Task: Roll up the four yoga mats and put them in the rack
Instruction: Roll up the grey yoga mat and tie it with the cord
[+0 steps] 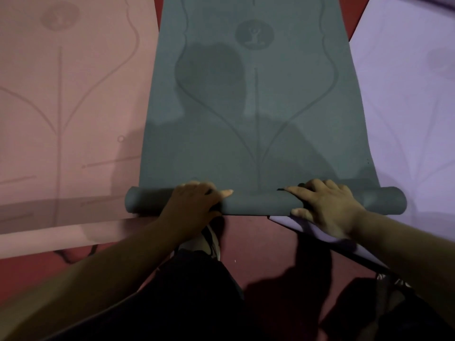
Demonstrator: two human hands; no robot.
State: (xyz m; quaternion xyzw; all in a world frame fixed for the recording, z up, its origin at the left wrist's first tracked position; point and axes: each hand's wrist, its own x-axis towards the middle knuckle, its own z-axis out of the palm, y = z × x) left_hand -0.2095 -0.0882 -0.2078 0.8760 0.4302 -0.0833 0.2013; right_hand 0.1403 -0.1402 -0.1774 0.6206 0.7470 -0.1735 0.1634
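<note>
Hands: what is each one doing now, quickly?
Left hand: closed round the mat roll.
Right hand: closed round the mat roll too.

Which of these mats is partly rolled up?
The grey middle mat: its near end is rolled, while the pink mat and purple mat lie flat.

Dim indoor light from behind the wearer throws a head-and-shoulders shadow up the grey-green mat (295,107) toward 12 o'clock. Wide-angle distortion bows the pink mat (73,94) at 9 o'clock and the purple mat (406,107) at 3 o'clock; at 6 o'clock the foreground sinks to near black.
</note>
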